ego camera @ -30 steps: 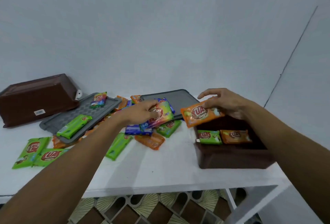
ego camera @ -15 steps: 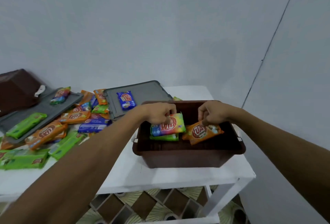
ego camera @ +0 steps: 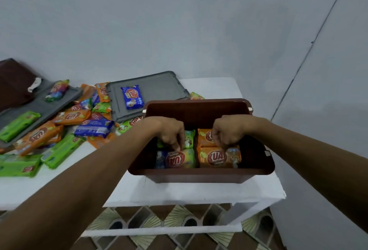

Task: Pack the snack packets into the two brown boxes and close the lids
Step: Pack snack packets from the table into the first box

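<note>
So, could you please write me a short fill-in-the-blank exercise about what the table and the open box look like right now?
1. Both hands, left hand and right hand, reach inside the open ____ box.
2. The packet under the right hand is ____ in colour.
3. A single ____ packet lies on the nearer grey lid.
4. The loose pile of packets lies to the ____ of the open box.

Missing words: brown; orange; blue; left

An open brown box [ego camera: 201, 172] at lower centre holds four flat snack packets [ego camera: 219, 157], loose packets [ego camera: 69, 116] lie heaped at left, and a second brown box [ego camera: 14, 82] sits far left.
</note>
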The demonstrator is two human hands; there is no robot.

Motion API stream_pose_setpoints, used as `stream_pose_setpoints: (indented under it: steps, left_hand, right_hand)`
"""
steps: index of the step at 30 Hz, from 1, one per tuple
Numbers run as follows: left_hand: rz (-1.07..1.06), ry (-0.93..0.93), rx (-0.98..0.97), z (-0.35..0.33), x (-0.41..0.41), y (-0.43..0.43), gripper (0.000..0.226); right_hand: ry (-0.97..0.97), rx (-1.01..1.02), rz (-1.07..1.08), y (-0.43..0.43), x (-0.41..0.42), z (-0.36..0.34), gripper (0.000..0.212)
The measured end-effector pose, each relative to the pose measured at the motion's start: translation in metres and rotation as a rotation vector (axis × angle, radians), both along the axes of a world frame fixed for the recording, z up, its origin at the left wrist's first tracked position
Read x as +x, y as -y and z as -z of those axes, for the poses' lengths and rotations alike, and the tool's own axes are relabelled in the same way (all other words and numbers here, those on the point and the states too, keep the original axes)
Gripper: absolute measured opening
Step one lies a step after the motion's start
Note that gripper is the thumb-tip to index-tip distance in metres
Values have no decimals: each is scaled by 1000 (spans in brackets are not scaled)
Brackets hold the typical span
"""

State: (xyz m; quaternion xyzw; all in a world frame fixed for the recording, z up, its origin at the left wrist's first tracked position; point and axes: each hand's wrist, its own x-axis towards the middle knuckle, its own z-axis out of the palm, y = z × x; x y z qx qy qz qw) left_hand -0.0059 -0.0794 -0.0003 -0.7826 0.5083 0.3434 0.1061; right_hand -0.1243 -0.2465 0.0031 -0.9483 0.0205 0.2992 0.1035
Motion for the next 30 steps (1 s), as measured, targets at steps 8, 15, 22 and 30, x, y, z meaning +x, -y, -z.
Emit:
stream_pose_setpoints:
  steps: [8, 15, 22, 30]
  left_hand:
    - [-144, -217, 34, 7, 6, -3, 25]
    - [-75, -242, -21, 16, 6, -7, 27]
    - [-57, -293, -18, 16, 2, -6, 26]
    - [110, 244, -233, 22, 6, -8, 45]
  right_hand:
    - [-75, 97, 11, 1, 3, 8, 18]
    - [-61, 176, 50, -6, 5, 13, 17]
    - [-81, 254, 116, -6, -1, 14, 19]
    - [238, -130, 10, -4, 3, 23, 31]
